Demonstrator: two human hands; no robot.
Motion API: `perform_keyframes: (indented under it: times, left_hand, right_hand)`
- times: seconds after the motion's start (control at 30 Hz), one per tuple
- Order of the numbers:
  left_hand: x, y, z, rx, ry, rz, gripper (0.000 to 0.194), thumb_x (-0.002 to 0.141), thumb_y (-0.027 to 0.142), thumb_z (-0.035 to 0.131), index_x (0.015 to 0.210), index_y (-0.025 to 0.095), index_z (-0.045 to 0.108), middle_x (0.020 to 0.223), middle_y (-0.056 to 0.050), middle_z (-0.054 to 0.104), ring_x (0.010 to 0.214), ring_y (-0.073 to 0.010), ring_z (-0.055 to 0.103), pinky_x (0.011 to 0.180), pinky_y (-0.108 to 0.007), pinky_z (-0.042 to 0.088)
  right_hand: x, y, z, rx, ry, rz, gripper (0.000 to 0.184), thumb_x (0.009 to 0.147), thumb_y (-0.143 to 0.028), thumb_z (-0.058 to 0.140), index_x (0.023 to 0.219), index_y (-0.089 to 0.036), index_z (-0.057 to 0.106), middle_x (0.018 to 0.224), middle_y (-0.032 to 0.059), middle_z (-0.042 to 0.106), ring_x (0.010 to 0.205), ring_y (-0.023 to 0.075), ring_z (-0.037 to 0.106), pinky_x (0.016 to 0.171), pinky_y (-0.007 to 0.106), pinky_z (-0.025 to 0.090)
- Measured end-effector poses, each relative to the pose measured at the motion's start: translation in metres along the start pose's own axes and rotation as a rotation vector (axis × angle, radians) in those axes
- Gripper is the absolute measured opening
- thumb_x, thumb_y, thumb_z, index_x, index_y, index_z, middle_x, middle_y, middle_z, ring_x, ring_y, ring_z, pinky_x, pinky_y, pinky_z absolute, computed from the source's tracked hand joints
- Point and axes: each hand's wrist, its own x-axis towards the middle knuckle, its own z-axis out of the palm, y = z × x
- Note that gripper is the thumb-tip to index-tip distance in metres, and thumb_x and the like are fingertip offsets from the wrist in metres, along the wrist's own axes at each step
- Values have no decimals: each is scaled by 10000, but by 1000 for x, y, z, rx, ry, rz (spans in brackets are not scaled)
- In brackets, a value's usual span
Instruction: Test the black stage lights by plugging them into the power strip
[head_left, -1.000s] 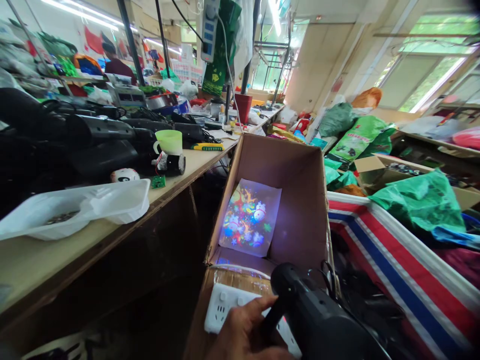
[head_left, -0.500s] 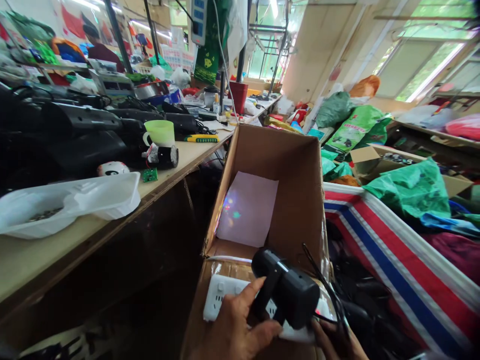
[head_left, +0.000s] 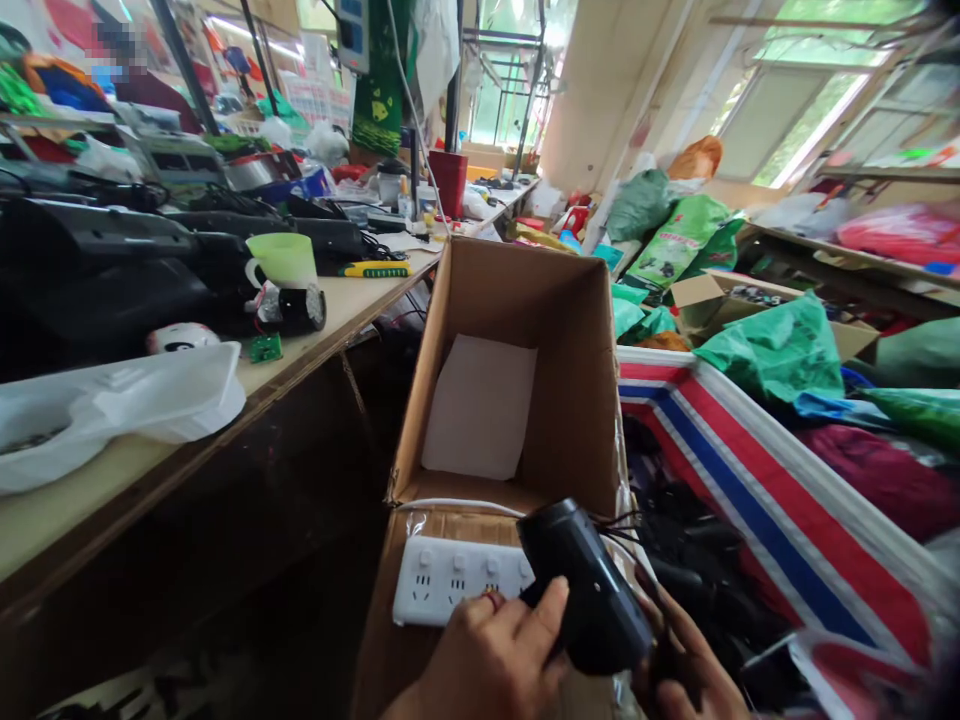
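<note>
A black handheld projector lamp (head_left: 585, 590) with thin dark wires sits low in the view, held in both hands. My left hand (head_left: 487, 655) wraps its near side, and a ring shows on one finger. My right hand (head_left: 690, 665) grips the far side, partly hidden behind the lamp. Just beyond them lies a white power strip (head_left: 457, 580) on the flap of an open cardboard box (head_left: 517, 300). A blank white sheet of paper (head_left: 480, 405) leans inside the box, with no picture on it.
To the left, a long workbench (head_left: 337, 310) holds black lamps, a green mug (head_left: 281, 258) and a white plastic tray (head_left: 172, 395). To the right stands a red, white and blue striped bin (head_left: 750, 470) holding dark items and green bags.
The colourful projected picture on the paper has faded away. The lamp has turned, with its front no longer facing the box, and my right hand has come onto it.
</note>
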Motion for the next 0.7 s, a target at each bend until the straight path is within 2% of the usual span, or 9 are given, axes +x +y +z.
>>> perform_keyframes:
  times: [0.07,0.13,0.23,0.33,0.43,0.53,0.63,0.7]
  left_hand:
    - [2,6,-1,87,35,82,331,945,268,388,1128,88,597,625,-52,689,488,-197,659,464,-295,557]
    - [2,10,-1,128,41,128,294,921,241,429,1123,124,607,640,-46,688,511,-200,666,501,-310,574]
    - [-1,14,0,144,25,165,310,911,211,413,1146,126,596,706,-62,703,563,-227,684,498,-337,584]
    - [0,19,1,113,102,239,296,890,102,380,1065,72,617,648,-60,688,546,-220,671,481,-320,579]
    - [3,25,3,47,143,296,279,892,56,382,1025,74,627,542,-17,640,472,-175,626,483,-277,567]
    - [4,28,4,-10,72,304,258,917,81,401,1059,98,616,547,-6,639,471,-159,611,508,-268,562]
    - [2,26,2,-105,103,295,245,934,115,403,1058,133,613,548,1,615,471,-145,582,493,-246,531]
    - [3,22,-4,-151,182,246,214,909,154,476,1072,204,607,658,-15,641,556,-147,608,537,-248,537]
  right_hand:
    - [-9,3,11,24,-15,-41,1011,532,-686,744,1373,-246,395,1284,127,576,1140,326,572,849,347,524]
    - [-15,8,16,15,-13,-34,995,485,-649,789,1326,-241,447,1212,116,624,1111,331,590,852,356,523]
    - [-21,14,13,-33,107,-28,868,527,-563,806,1269,-221,513,1198,104,631,1135,326,570,892,356,502]
    - [-21,20,6,12,186,-24,800,630,-545,746,1309,-210,489,1270,111,587,1187,319,531,929,360,478]
    - [-15,31,0,79,63,-60,831,601,-585,750,1310,-233,496,1292,106,573,1151,315,558,893,348,497]
    - [-9,46,-5,18,-86,-65,850,513,-496,833,1270,-240,542,1207,98,627,1065,314,605,836,333,521]
    - [-9,53,-8,-23,-94,-28,796,540,-464,815,1245,-198,558,1062,106,683,970,310,639,808,351,528]
    - [-12,46,-8,25,-109,-41,839,510,-491,817,1247,-196,545,1092,116,670,990,321,631,836,372,518]
